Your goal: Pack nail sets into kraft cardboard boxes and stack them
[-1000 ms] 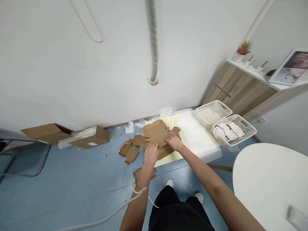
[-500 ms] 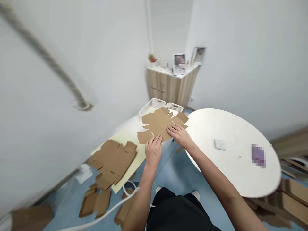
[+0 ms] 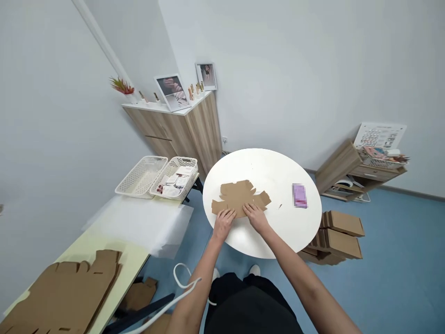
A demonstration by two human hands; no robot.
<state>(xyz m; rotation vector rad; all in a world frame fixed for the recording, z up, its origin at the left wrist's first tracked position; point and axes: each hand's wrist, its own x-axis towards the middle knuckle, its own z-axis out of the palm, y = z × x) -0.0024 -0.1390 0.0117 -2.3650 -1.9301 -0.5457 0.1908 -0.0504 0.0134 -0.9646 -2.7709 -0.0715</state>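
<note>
Currently, a flat kraft cardboard blank [image 3: 238, 195] is being pressed onto the round white table [image 3: 274, 171], mid-frame, by the left hand [image 3: 223, 224] and right hand [image 3: 256, 218], fingers [image 3: 251, 211] spread and released, not clenched. A pinkish packet [image 3: 299, 195] is being blurred beyond reading at right; printed papers [image 3: 173, 184] are being held in a white plastic basket [image 3: 187, 163] at left.
</note>
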